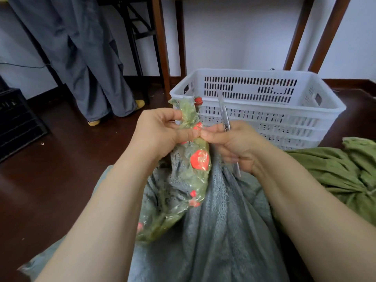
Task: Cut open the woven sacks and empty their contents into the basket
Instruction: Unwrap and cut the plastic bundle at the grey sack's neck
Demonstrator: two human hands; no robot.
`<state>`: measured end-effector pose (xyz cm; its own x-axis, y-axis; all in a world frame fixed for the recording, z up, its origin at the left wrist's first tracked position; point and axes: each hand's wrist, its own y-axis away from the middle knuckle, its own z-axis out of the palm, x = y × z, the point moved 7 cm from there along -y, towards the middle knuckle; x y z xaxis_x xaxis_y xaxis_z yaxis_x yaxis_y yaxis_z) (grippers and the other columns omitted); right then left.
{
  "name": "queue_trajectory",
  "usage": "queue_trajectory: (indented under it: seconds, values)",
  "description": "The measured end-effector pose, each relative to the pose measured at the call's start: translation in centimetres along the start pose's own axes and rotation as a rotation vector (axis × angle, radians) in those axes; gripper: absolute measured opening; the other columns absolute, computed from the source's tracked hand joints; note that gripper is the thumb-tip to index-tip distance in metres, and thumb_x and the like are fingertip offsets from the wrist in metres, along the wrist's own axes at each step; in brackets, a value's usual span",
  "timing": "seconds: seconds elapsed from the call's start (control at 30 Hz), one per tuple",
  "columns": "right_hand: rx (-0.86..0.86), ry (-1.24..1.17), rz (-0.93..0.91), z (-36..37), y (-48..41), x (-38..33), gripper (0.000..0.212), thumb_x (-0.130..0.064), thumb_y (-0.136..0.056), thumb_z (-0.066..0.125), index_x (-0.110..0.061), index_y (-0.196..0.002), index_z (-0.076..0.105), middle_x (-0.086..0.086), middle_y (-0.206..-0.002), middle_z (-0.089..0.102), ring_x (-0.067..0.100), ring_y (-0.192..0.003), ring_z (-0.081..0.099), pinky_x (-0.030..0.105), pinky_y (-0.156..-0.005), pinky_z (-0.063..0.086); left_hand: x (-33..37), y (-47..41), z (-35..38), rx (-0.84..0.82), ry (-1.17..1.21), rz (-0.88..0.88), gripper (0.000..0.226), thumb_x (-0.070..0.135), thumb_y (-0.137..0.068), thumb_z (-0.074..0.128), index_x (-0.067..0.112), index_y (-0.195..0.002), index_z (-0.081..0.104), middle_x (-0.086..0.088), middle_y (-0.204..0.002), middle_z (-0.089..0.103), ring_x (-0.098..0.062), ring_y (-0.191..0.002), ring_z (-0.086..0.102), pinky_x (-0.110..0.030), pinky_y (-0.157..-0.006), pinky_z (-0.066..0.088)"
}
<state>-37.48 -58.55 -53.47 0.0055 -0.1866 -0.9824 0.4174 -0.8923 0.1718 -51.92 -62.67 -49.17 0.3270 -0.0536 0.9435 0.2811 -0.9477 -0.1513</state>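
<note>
Grey woven sack (223,220) lies beneath both hands, a clear plastic packet of green leaves and red blooms (196,176) rising from it. The left hand (162,133) grips the packet's neck to steady it. The right hand (234,145) clasps a slim silver utility knife (223,112), tip pointing away, probably for safety, while its fingertips pinch the packet. A white slotted plastic basket (264,110) waits just beyond the hands.

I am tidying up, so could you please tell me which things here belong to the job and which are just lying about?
Job: grey woven sack, plastic-wrapped bundle in the left hand, cutter in the right hand, white basket, green sack probably next.
Lying about: black crate, wooden table legs.
</note>
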Motion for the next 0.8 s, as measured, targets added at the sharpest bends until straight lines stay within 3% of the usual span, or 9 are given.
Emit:
queue_trajectory:
  seconds: [0.07,0.17,0.23,0.3,0.4,0.5,0.57,0.67,0.8]
  values:
    - [0.085,0.100,-0.022,-0.7,0.1,-0.6,0.015,-0.015,-0.078,0.074,-0.007,-0.078,0.061,-0.006,-0.033,0.036,0.004,-0.026,0.019,0.011,-0.034,0.014,-0.4,0.0,0.1,-0.014,-0.018,-0.060,0.048,0.015,-0.058,0.088,0.010,-0.099,0.064,-0.016,-0.082,0.065,-0.015,-0.063,0.058,-0.031,-0.071,0.056]
    - [0.138,0.249,-0.037,-1.4,0.5,-1.0,0.023,-0.019,-0.073,0.079,-0.003,-0.081,0.064,-0.009,-0.032,0.042,0.003,-0.027,0.024,0.014,-0.034,0.019,-1.4,0.3,0.6,-0.103,0.061,-0.171,0.030,0.022,-0.071,0.082,0.002,-0.088,0.067,-0.015,-0.070,0.059,-0.018,-0.050,0.044,-0.019,-0.039,0.036]
    - [0.133,0.367,-0.035,-1.5,0.7,-1.2,0.036,-0.026,-0.069,0.082,-0.001,-0.089,0.064,-0.005,-0.044,0.051,0.004,-0.031,0.027,0.016,-0.035,0.022,-2.4,0.4,0.8,-0.120,0.188,-0.234,0.028,0.023,-0.084,0.070,-0.004,-0.090,0.064,-0.012,-0.064,0.051,-0.014,-0.039,0.033,-0.014,-0.032,0.021]
    - [0.099,0.489,0.006,-1.4,1.1,-1.5,0.048,-0.038,-0.070,0.080,-0.006,-0.098,0.059,0.002,-0.067,0.054,0.006,-0.039,0.031,0.019,-0.037,0.025,-3.2,0.4,0.7,-0.093,0.232,-0.275,0.023,0.021,-0.090,0.063,-0.001,-0.091,0.062,-0.009,-0.062,0.046,-0.011,-0.037,0.032,-0.013,-0.030,0.021]
    - [-0.004,0.601,0.115,-1.4,1.8,-2.0,0.033,-0.045,-0.089,0.058,-0.016,-0.103,0.052,0.004,-0.079,0.057,0.008,-0.046,0.037,0.018,-0.037,0.025,-3.6,0.2,0.6,-0.048,0.236,-0.314,0.023,0.023,-0.093,0.058,0.008,-0.076,0.062,0.000,-0.057,0.048,-0.009,-0.041,0.038,-0.014,-0.030,0.028]
    - [-0.064,0.693,0.088,-1.7,2.8,-3.9,0.019,-0.031,-0.100,0.045,-0.016,-0.099,0.058,0.002,-0.064,0.060,0.007,-0.040,0.039,0.018,-0.036,0.025,-3.3,0.0,0.6,-0.029,0.242,-0.293,0.027,0.023,-0.093,0.060,0.011,-0.070,0.062,0.001,-0.054,0.047,-0.008,-0.037,0.038,-0.014,-0.029,0.032]
    - [-0.070,0.839,0.018,-1.7,3.8,-5.5,0.021,-0.024,-0.098,0.050,-0.013,-0.090,0.065,0.001,-0.056,0.060,0.006,-0.037,0.040,0.019,-0.037,0.029,-3.0,-0.1,0.7,-0.030,0.220,-0.250,0.032,0.024,-0.093,0.060,0.010,-0.065,0.059,0.002,-0.051,0.045,-0.008,-0.034,0.036,-0.015,-0.030,0.033]
    - [-0.032,1.090,-0.072,-0.8,5.0,-7.4,0.024,-0.029,-0.093,0.058,-0.016,-0.078,0.071,-0.003,-0.049,0.062,0.004,-0.034,0.043,0.021,-0.045,0.039,-2.2,-0.3,0.8,-0.039,0.144,-0.150,0.039,0.027,-0.094,0.059,0.010,-0.060,0.051,0.000,-0.048,0.041,-0.012,-0.030,0.035,-0.017,-0.031,0.029]
    - [0.049,1.292,-0.184,0.7,5.5,-8.6,0.029,-0.035,-0.093,0.056,-0.016,-0.081,0.073,0.001,-0.063,0.069,0.007,-0.047,0.051,0.024,-0.057,0.045,-0.6,-0.4,0.8,-0.017,-0.029,-0.006,0.047,0.029,-0.095,0.057,0.013,-0.053,0.044,0.000,-0.043,0.037,-0.014,-0.024,0.037,-0.015,-0.032,0.024]
